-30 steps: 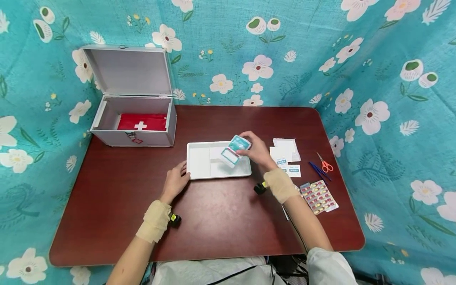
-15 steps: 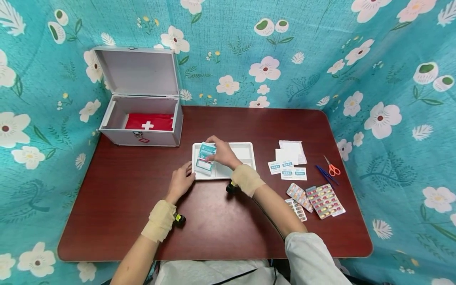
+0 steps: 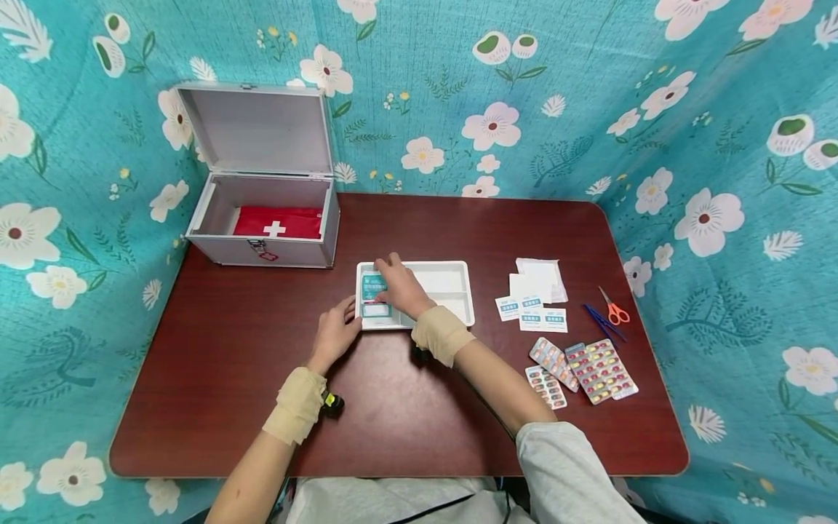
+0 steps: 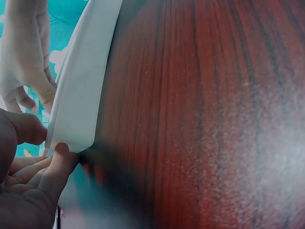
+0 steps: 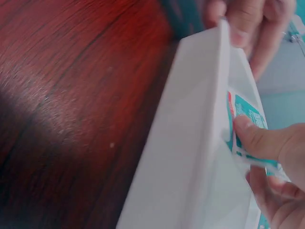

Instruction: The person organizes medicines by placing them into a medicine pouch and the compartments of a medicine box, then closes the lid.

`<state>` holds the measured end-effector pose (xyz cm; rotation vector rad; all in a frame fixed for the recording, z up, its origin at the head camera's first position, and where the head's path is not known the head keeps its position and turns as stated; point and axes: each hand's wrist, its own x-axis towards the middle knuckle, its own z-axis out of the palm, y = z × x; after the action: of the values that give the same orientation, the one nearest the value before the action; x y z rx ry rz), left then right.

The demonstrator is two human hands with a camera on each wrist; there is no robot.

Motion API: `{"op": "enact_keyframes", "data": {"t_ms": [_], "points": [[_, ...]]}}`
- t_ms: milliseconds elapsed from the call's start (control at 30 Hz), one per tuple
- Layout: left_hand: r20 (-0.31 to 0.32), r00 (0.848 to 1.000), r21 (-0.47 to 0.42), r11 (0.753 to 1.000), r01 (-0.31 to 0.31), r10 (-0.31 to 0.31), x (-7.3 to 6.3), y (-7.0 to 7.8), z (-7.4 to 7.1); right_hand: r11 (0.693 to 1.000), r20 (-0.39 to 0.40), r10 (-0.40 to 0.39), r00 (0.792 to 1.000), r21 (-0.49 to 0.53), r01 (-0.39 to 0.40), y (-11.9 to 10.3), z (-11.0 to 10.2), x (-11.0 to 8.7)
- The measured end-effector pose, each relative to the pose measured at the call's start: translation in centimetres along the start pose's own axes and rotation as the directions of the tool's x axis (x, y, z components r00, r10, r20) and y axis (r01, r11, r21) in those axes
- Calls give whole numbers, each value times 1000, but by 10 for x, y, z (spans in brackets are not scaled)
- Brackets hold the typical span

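left hand [image 3: 335,336] first: by it the near left corner of the white tray [image 3: 461,309] is gripped, thumb and bent fingers brought up against the rim and wall. across to the right hand [image 3: 404,291], reached over the tray, and here the teal-and-white packet [image 3: 375,286] is pinched between thumb and fingers, held within the left compartment; whether its underside is rested on the tray's floor cannot be told. both wrists are bound in tan wraps [image 3: 294,407].

out right on the brown table [image 3: 216,393], the blister packs [image 3: 599,370] are laid nearest, partly overlapped, the largest filled with pink and yellow capsules. a little deeper, blue-and-white sachets [image 3: 543,320] are spread in a loose group, and near the right edge the blue tweezers [image 3: 604,321] are set just beside the orange-handled scissors [image 3: 617,314]. behind the sachets, white pads [image 3: 546,275] are piled.

farther off, to the left, the silver case [image 3: 281,253] is stood with its lid [image 3: 262,131] raised, and inside it a red pouch [image 3: 297,222] is seen, marked with a white cross. beyond it all, the table is backed by a teal floral curtain [image 3: 432,73].
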<state>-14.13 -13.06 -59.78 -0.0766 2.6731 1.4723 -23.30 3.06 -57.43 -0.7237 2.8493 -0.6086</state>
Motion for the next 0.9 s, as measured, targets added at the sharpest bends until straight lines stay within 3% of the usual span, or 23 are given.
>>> {"op": "enact_keyframes", "data": {"t_ms": [133, 267, 433, 633, 733, 900], "points": [[1, 1000, -22, 1000, 0, 0, 0, 1, 0, 976, -39, -36, 999, -216, 26, -6, 8, -2], [14, 1000, -31, 999, 9, -8, 0, 3, 1, 955, -33, 2, 999, -296, -11, -6, 14, -5], [15, 1000, -27, 999, 20, -20, 0, 1, 0, 983, -51, 0, 999, -184, -9, 4, 10, -10], [6, 1000, -19, 1000, 12, -12, 2, 1, 0, 999, -258, -38, 965, -7, 38, 36, -24, -24], [5, 1000, -23, 1000, 18, -17, 1, 1, 0, 1000, -302, 4, 953, 30, 5, 63, -48, -40], [15, 1000, -22, 999, 24, -24, 0, 1, 1, 986, -327, 157, 932, 107, -129, 118, -79, -76]]}}
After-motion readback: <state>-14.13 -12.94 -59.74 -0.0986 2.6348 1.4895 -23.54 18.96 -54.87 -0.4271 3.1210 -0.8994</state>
